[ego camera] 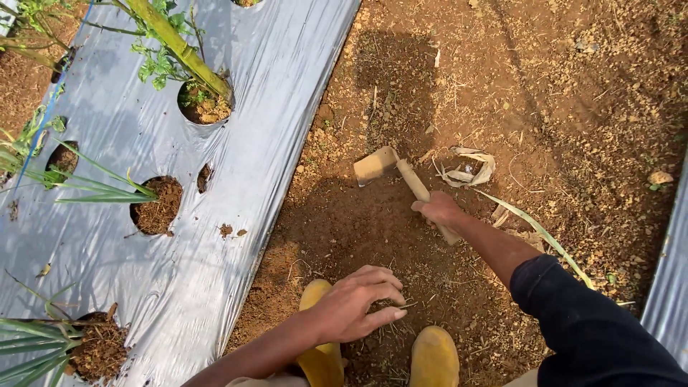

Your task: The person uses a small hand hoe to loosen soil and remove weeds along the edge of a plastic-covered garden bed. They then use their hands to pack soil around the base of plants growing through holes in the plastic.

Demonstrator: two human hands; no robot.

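Note:
My right hand (438, 210) grips the wooden handle of a small hoe (401, 175), whose flat blade rests on the brown soil ahead of me. My left hand (358, 303) hovers low over the ground just in front of my yellow boots (433, 357), fingers curled and pinching at small bits of dry debris on the soil. A dark blue sleeve covers my right upper arm.
A silver plastic mulch sheet (272, 93) covers the bed at left, with round planting holes (156, 206) holding soil and green plants. A bamboo stake (188, 51) leans out of one hole. Dry leaves (469, 168) lie right of the hoe. Another sheet edge (670, 287) shows at right.

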